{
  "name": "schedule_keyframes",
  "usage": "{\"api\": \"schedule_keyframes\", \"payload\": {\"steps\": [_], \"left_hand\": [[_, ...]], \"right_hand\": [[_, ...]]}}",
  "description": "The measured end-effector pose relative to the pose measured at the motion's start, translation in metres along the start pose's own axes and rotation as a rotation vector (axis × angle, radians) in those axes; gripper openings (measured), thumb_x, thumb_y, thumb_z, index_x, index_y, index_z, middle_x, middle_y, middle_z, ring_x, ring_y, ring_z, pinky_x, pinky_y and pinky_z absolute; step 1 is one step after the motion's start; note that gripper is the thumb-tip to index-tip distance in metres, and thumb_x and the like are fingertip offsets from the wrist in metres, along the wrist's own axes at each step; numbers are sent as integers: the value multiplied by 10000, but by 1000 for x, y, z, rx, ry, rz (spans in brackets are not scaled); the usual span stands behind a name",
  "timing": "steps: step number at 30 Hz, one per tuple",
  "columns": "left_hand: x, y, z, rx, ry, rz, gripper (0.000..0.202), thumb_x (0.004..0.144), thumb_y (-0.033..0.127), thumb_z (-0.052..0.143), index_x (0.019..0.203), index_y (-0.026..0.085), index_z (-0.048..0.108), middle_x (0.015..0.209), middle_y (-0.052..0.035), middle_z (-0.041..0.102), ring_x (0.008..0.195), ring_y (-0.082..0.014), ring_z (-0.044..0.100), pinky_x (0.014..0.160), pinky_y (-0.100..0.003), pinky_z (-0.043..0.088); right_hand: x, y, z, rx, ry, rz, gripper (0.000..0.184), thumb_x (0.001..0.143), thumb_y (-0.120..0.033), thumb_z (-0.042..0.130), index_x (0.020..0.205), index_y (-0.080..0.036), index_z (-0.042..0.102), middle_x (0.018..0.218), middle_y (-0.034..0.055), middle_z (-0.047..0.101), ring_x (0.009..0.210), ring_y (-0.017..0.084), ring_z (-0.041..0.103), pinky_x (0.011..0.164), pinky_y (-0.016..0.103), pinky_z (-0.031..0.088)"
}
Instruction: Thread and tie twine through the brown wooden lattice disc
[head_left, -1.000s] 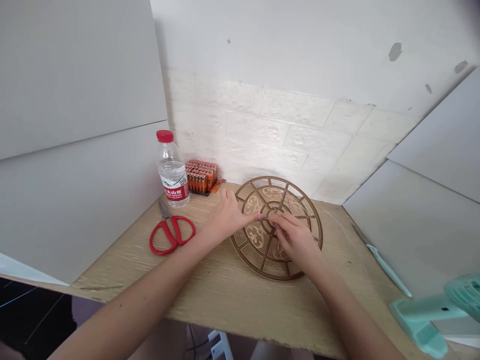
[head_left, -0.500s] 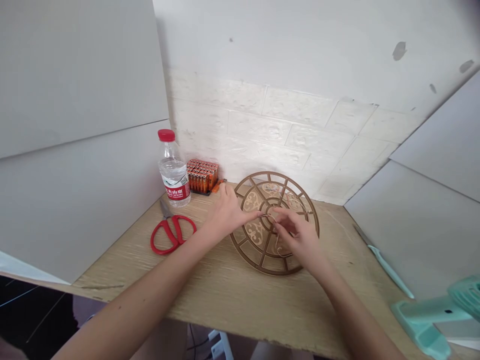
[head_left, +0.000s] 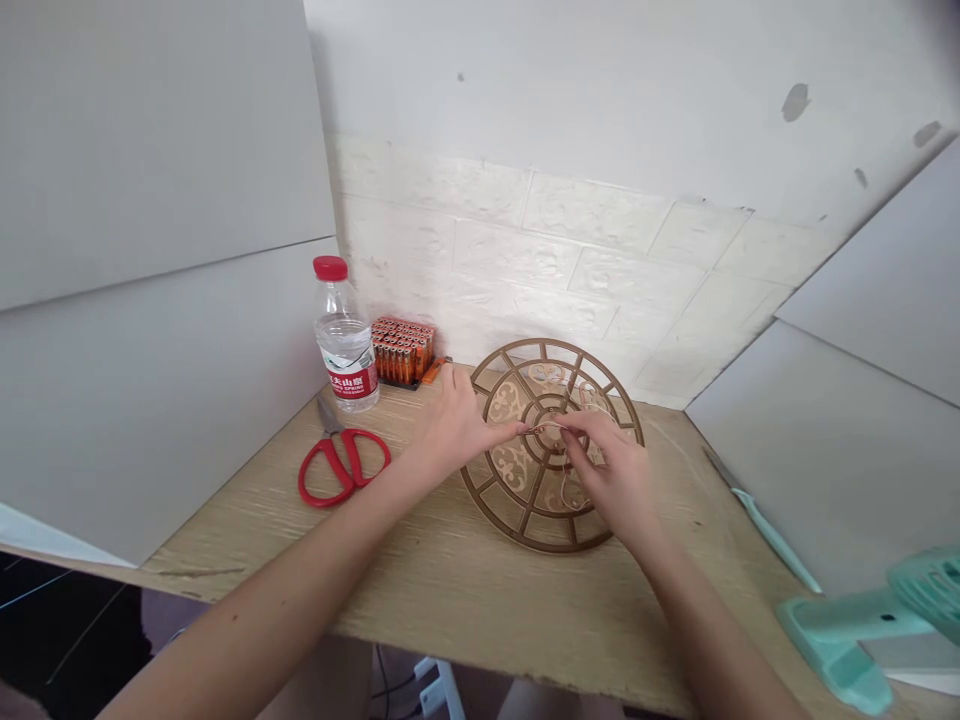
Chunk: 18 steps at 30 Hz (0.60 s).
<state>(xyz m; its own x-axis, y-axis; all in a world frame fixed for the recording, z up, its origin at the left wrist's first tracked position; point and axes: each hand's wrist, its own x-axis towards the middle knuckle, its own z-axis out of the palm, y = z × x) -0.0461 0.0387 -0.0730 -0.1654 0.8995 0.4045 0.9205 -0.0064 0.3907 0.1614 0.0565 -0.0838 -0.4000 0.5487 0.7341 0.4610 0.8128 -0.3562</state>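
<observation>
A round brown openwork disc (head_left: 510,500) with spokes and scroll patterns is tilted up off the wooden table (head_left: 450,580), its near rim resting on the wood. My left hand (head_left: 457,425) pinches something thin and thread-like at the disc's centre hub. From the right, my right hand (head_left: 611,470) meets it at the same spot, fingers closed in a pinch on a thin pale cord that loops down over the disc. Exactly what the fingertips hold is too small to make out.
Red-handled scissors (head_left: 341,465) lie at the left. A water bottle (head_left: 343,340) with a red cap and a tray of orange batteries (head_left: 403,352) stand at the back by the wall. A mint-green utility knife (head_left: 772,535) and a mint-green fan (head_left: 877,620) are at the right.
The disc has tipped up a little more toward the wall. My right hand has shifted slightly right and up, drawing the thin cord out from the hub; my left hand keeps its pinch.
</observation>
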Motion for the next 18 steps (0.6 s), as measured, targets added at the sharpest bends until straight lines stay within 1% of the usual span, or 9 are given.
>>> {"api": "schedule_keyframes", "payload": {"steps": [4, 8, 10, 13, 15, 18], "left_hand": [[-2, 4, 2, -44, -21, 22, 907, 595, 811, 549, 1112, 79, 407, 1149, -182, 423, 1031, -326, 508, 850, -439, 457], [-3, 4, 9, -56, -49, 28, 926, 582, 849, 506, 1103, 90, 411, 1119, -166, 432, 1009, -325, 517, 818, -440, 472], [-4, 4, 12, -35, -63, 32, 920, 579, 869, 474, 1077, 97, 419, 1084, -149, 440, 966, -317, 532, 785, -437, 480], [-7, 4, 14, 0, -75, 36, 887, 595, 864, 465, 1068, 115, 418, 1073, -137, 441, 893, -299, 554, 711, -415, 489], [-8, 5, 13, 9, -88, 33, 866, 605, 850, 478, 1071, 124, 412, 1076, -140, 444, 852, -296, 564, 656, -402, 487], [-9, 7, 13, -20, -115, 27, 857, 597, 847, 493, 1067, 137, 405, 1065, -143, 458, 822, -296, 574, 620, -394, 480]], "right_hand": [[-1, -1, 1, -23, 43, -14, 223, 880, -115, 501, 1036, -235, 606, 1032, 20, 675, 990, 151, 618, 889, 287, 476], [-2, -5, 1, 24, 17, 11, 219, 876, -122, 503, 1021, -238, 619, 1027, 22, 674, 988, 153, 621, 881, 294, 481], [-2, -8, 1, 140, 2, 99, 184, 872, -150, 525, 988, -243, 635, 1002, 22, 671, 960, 156, 623, 852, 299, 493], [0, -11, 0, 486, -50, 346, 136, 856, -227, 578, 975, -249, 639, 976, 25, 657, 886, 154, 630, 773, 293, 522], [0, -11, -1, 706, -90, 483, 158, 837, -260, 614, 994, -250, 628, 940, 19, 647, 836, 144, 634, 741, 282, 531], [1, -7, -3, 857, -93, 575, 184, 812, -274, 647, 990, -245, 614, 894, 6, 635, 800, 139, 643, 745, 283, 531]]}}
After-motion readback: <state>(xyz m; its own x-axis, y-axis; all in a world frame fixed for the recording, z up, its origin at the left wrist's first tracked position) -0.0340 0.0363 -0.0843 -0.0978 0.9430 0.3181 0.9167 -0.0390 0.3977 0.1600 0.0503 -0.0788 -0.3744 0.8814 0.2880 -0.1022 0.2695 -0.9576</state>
